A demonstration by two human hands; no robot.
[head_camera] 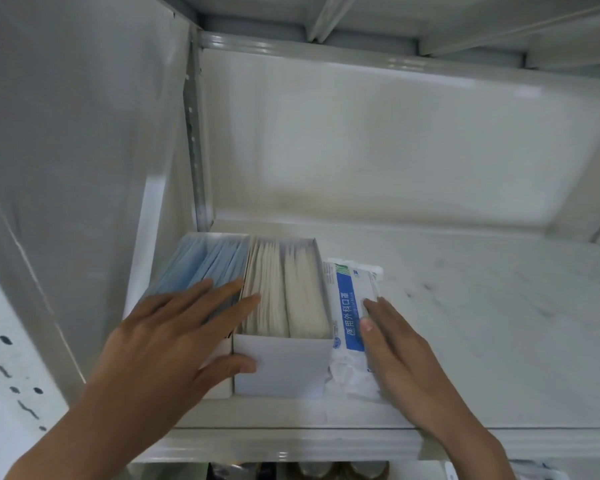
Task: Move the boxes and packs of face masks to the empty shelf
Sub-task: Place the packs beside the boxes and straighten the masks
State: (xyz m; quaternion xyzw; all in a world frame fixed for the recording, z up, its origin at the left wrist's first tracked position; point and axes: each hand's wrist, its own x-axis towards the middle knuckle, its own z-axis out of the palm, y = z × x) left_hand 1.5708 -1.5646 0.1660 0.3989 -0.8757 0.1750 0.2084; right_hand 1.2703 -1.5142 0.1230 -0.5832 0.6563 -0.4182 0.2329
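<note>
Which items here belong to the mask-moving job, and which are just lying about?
Job: box of blue masks; box of white masks; mask pack; shelf; left hand; right hand.
Lying about: dark items below the shelf, unidentifiable.

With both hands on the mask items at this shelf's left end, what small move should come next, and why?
Probably the right hand nudges the blue-and-white plastic mask pack left, flush against the open white cardboard box of white masks. The pack stands on edge beside that box, the left hand braces it and the box of blue masks, and bare white shelf lies to the right.
</note>
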